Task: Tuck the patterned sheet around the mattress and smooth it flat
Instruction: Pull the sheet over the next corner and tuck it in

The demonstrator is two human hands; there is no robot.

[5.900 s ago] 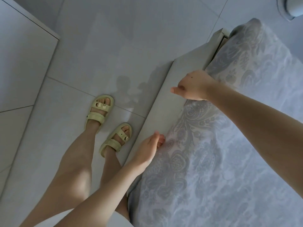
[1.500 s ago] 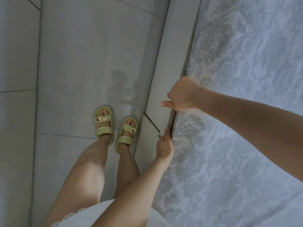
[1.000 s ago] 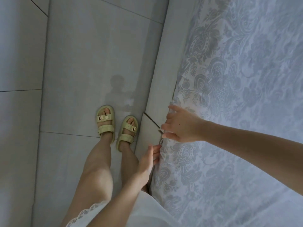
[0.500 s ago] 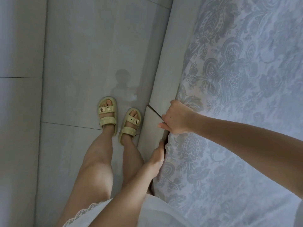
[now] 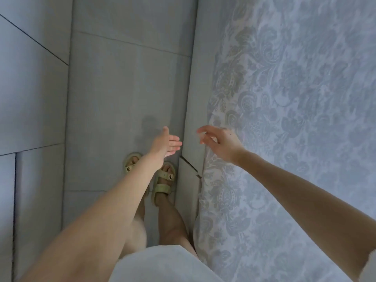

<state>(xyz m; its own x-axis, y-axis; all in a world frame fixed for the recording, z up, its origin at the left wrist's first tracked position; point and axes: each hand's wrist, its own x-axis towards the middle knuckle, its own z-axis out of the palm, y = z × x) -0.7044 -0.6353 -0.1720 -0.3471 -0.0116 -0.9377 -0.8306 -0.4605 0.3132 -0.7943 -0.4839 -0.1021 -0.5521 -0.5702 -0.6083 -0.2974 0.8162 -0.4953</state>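
Note:
The patterned sheet [image 5: 284, 119], pale with grey floral motifs, covers the mattress on the right and runs down its left side along the bed frame. My right hand [image 5: 221, 143] hovers over that left edge of the sheet, fingers spread and loosely curled, holding nothing. My left hand [image 5: 164, 143] is raised over the floor just left of the bed frame, palm flat and fingers straight, also holding nothing. The two hands are apart, with the frame rail between them.
A pale grey bed frame rail [image 5: 193, 98] runs beside the mattress, with a seam near my feet. My feet in pale green sandals [image 5: 162, 180] stand on the grey tiled floor [image 5: 122, 78]. A white panel [image 5: 30, 88] lies at the left.
Both hands have let go of the sheet edge and lifted away from the gap between mattress and frame. The left hand has swung out over the floor and opened flat.

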